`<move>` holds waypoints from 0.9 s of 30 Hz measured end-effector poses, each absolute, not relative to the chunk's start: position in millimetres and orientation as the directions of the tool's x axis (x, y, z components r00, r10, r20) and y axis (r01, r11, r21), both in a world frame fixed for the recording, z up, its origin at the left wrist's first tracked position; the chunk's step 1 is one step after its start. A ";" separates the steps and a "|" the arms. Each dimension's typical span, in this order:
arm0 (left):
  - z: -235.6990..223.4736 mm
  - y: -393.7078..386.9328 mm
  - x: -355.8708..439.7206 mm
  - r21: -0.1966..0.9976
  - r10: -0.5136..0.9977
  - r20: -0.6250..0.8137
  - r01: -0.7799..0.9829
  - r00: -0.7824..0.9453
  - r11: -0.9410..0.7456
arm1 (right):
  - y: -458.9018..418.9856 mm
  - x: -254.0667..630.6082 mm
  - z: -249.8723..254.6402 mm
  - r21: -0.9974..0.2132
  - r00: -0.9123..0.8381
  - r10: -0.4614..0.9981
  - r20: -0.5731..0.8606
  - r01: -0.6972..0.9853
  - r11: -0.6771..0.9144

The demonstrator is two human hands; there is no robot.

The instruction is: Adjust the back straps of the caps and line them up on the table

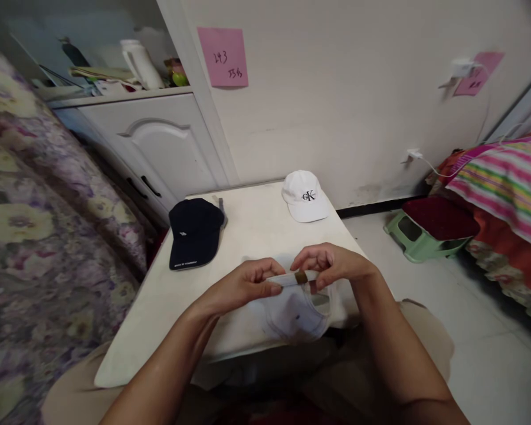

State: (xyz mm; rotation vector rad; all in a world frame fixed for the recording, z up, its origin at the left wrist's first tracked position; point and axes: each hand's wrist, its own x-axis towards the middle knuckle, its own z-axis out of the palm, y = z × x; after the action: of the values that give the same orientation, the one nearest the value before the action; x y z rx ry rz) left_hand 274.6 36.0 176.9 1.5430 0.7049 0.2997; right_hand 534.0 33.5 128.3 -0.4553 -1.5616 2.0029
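A pale blue baseball cap is held at the table's near edge, its back opening toward me. My left hand pinches the left part of its adjusting strap, thumb in front. On the right side of the strap, by a brassy buckle, the fingers and thumb of my right hand are closed. The far side of this cap is mostly hidden behind my hands. A dark navy cap lies beyond my left hand. Farther back on the right sits a white cap with black letters.
The cream-topped table stands against the wall and a white cabinet. Flowered curtains hang at the left. A green stool with a dark red top is on the floor at right, beside a striped bed cover.
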 end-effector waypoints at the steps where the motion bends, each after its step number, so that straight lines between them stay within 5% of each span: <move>1: 176.4 33.5 275.9 0.969 0.598 -0.220 0.246 0.771 0.041 | 31.0 532.2 131.9 -0.967 -0.778 0.626 0.058 -0.199 -0.158; 9: 188.3 30.8 281.1 0.958 0.602 -0.220 0.286 0.768 -0.014 | 20.4 513.6 144.5 -0.979 -0.664 0.747 0.033 -0.171 -0.109; 16: 210.8 38.1 275.5 0.838 0.678 -0.091 0.424 0.730 -0.343 | 28.8 514.8 136.9 -0.963 -0.586 0.799 0.135 -0.268 -0.034; 27: 169.6 29.5 266.8 0.942 0.745 0.001 0.250 0.667 -0.225 | 24.9 503.1 137.5 -0.984 -0.596 0.800 0.068 -0.173 -0.045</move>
State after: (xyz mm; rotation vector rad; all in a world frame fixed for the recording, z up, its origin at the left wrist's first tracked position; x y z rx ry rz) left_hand 266.8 29.5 169.6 1.7851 0.7971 0.5624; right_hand 503.1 24.9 137.5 -0.6854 -1.5157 1.7311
